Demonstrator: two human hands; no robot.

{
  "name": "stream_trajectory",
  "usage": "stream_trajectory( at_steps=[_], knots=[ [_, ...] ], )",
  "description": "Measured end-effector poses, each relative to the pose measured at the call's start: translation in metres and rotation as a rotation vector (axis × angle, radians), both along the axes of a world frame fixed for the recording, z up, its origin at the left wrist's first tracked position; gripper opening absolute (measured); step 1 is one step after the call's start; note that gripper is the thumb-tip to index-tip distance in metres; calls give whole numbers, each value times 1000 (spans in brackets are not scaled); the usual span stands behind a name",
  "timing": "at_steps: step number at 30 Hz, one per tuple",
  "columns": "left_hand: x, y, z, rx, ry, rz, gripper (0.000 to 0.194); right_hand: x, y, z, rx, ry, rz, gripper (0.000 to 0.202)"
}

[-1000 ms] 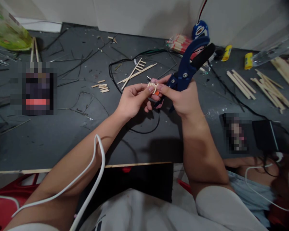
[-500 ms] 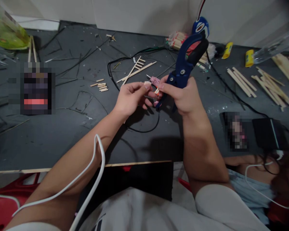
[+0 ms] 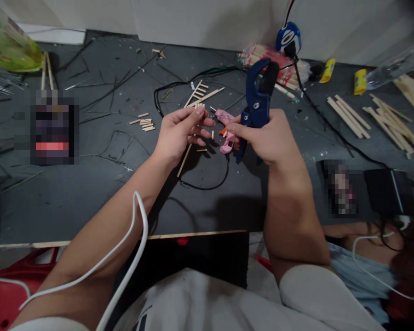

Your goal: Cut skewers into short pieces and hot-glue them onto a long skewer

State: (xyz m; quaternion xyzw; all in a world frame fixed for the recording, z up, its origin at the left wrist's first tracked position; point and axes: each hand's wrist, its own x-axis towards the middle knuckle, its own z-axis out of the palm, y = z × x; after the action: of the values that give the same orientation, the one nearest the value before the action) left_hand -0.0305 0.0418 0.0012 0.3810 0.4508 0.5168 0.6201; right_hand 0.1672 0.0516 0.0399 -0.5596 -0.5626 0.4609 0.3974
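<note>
My left hand (image 3: 181, 131) pinches a small bunch of short wooden stick pieces (image 3: 199, 106) between thumb and forefinger, its other fingers loosely bent. In my right hand (image 3: 262, 135) is a dark blue cutter (image 3: 257, 108) with curved handles, pointing upward. Beneath and beside the right fingertips lies a pink hot glue gun (image 3: 227, 142) with an orange trigger, partly hidden by that hand. One short piece (image 3: 213, 134) shows just past my left fingers; whether it rests on the table I cannot tell. Another short stick (image 3: 202, 150) lies below it.
Cut pieces (image 3: 146, 123) lie left of my left hand. A ladder-like stick assembly (image 3: 198, 94) is beyond it. Longer sticks (image 3: 348, 116) lie right, near a phone (image 3: 340, 188) and a black adapter (image 3: 386, 191). A black cable (image 3: 207, 189) loops below the glue gun. Another person sits at right.
My left hand has drawn left, away from the right, with the stick pieces. The cutter has come lower and slightly left. The glue gun and two short pieces are more exposed.
</note>
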Motion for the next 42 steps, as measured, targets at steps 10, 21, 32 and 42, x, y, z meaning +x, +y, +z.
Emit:
stream_trajectory(
  at_steps=[10, 21, 32, 42],
  knots=[
    [7, -10, 2, -26, -85, -276, 32, -6, -6, 0, 12, 122, 42, 33],
    [13, -12, -6, 52, -88, -205, 35, -11, -2, -5, 74, 46, -15, 39],
    [17, -13, -3, 54, -57, -121, 35, -8, -1, -3, 35, 75, 10, 36],
    [20, -17, 1, 104, -25, -165, 37, -9, -2, -6, 99, 49, 55, 37]
  ],
)
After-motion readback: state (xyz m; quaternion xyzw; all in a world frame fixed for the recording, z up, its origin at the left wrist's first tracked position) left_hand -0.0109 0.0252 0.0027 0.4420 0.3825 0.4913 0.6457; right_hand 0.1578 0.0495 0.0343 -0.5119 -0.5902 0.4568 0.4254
